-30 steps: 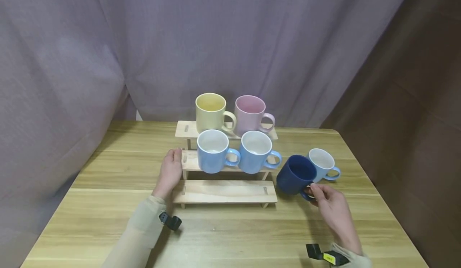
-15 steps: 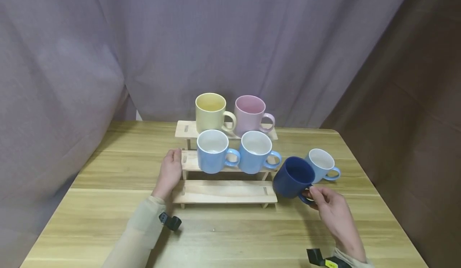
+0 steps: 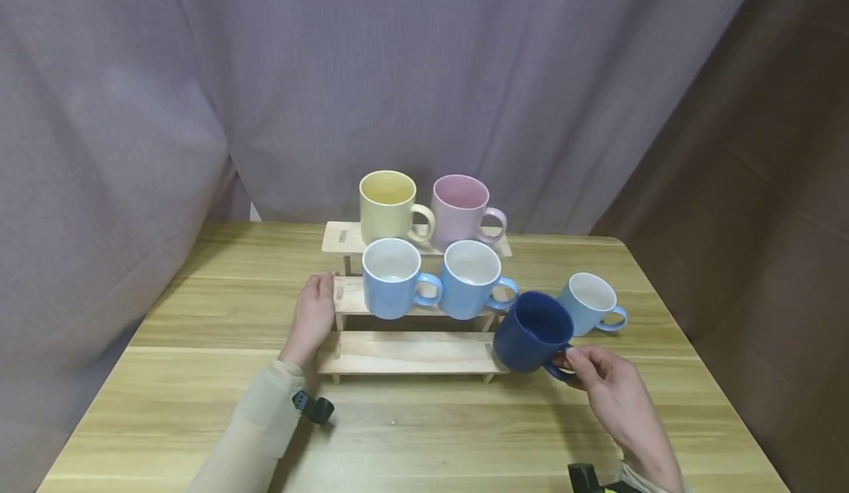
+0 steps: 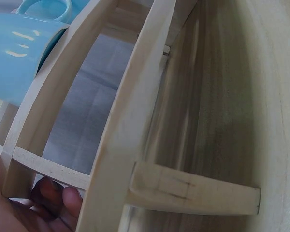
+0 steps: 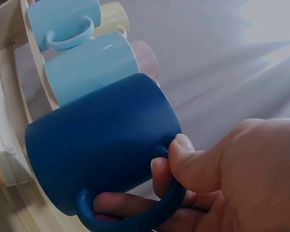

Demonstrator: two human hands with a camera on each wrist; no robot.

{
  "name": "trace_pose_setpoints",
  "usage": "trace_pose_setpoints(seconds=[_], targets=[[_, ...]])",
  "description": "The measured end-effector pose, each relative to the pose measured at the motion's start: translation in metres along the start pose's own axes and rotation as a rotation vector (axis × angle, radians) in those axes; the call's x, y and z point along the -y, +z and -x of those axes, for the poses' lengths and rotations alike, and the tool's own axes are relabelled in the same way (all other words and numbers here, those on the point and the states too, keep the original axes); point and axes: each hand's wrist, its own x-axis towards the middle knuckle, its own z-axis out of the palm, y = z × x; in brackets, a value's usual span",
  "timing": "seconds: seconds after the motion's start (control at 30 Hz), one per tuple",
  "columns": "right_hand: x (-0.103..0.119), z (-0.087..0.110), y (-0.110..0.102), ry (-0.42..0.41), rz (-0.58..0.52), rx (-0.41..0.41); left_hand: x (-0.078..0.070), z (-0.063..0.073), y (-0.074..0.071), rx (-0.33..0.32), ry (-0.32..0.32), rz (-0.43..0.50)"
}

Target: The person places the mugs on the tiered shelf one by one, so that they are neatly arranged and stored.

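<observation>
My right hand (image 3: 617,390) pinches the handle of a dark blue mug (image 3: 530,334), thumb on top and fingers through the loop, as the right wrist view shows. The mug is tilted and overlaps the right end of the lowest shelf. A three-tier wooden rack (image 3: 411,353) stands mid-table. At its left side my left hand (image 3: 313,316) grips the end of the middle tier; the left wrist view shows its fingertips (image 4: 72,200) curled by the side piece. Two light blue mugs, one left (image 3: 391,287) and one right (image 3: 467,287), stand on the middle shelf.
On the top shelf are a yellow mug (image 3: 385,220) and a pink mug (image 3: 458,220). Another light blue mug (image 3: 584,309) sits on the wooden table (image 3: 424,441), behind the dark blue one. A grey curtain (image 3: 398,73) hangs behind the table.
My right hand has shifted the dark blue mug leftward, from beside the rack to over the lowest shelf's right end. The left hand has stayed in place.
</observation>
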Motion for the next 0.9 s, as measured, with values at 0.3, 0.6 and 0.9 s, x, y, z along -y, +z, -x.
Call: trace_pose_setpoints(seconds=[0.3, 0.6, 0.9], targets=[[0.005, 0.005, 0.003, -0.033, 0.002, 0.051, 0.001, 0.0, 0.0, -0.003, -0.003, 0.004], [0.017, 0.002, 0.019, -0.078, -0.009, 0.113, 0.001, -0.001, -0.001, 0.005, 0.002, 0.008], [0.032, -0.007, 0.047, -0.195, -0.043, 0.204, 0.004, -0.002, 0.001, -0.002, 0.004, -0.002]])
